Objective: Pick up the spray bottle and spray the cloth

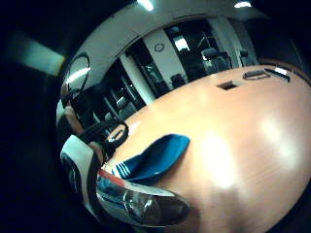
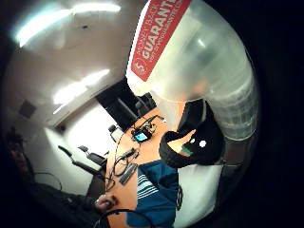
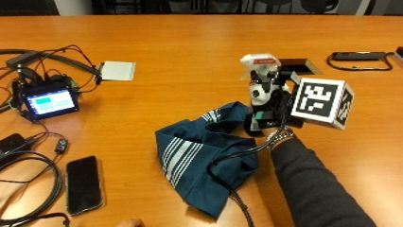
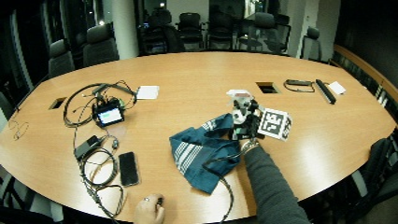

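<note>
here the hand (image 3: 267, 101) grasps the upright spray bottle (image 3: 259, 71) just beside the cloth (image 3: 205, 153) (blue, striped) on the counter (image 3: 189, 52).

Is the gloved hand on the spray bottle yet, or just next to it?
Touching. In the outside view the gloved right hand is wrapped around the spray bottle below its white head; the thumb side palm view shows the bottle filling the frame against the palm.

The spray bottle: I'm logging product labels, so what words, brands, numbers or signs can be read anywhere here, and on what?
"GUARANTEE", last letters cut off: red label band on the spray bottle.
Smaller line beside it: too blurred to read.
Screen of the small device on the table: too small to read.
Nothing else legible.
</note>
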